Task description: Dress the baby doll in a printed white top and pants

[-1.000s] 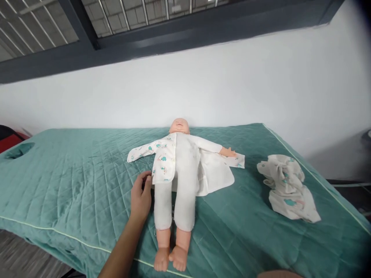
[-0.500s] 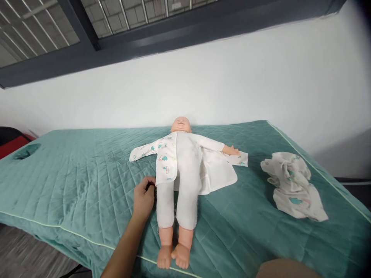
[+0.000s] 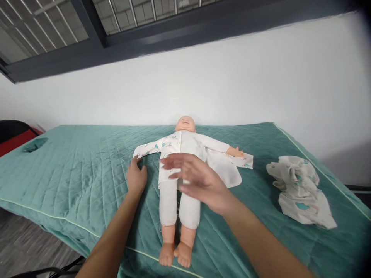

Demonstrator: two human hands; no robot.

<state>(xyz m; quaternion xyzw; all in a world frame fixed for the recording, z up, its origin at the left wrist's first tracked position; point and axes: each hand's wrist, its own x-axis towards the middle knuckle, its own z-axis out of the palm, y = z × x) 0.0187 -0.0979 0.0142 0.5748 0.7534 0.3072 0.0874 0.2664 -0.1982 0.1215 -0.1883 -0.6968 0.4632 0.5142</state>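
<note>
A baby doll (image 3: 189,214) with a white cloth body lies on its back, feet towards me. A white printed baby jacket (image 3: 149,148) covers its arm and chest on the left. On the right the jacket lies spread out flat, its sleeve beneath the doll's bare-handed arm. My left hand (image 3: 136,177) is beside the left sleeve's cuff, thumb apart from the fingers; whether the fingertips touch the cuff is unclear. Over the doll's belly hovers my right hand (image 3: 199,177), slightly blurred, fingers spread and holding nothing. It hides part of the jacket front.
Crumpled printed baby clothing (image 3: 303,193) lies at the right on the green quilted bed cover (image 3: 78,173). A hole (image 3: 35,144) shows at the bed's left end. Behind stands a white wall (image 3: 246,77) beneath a dark-framed barred window.
My left hand has moved up from beside the doll's hip to near the sleeve cuff. My right hand has come in from the lower right over the belly.
</note>
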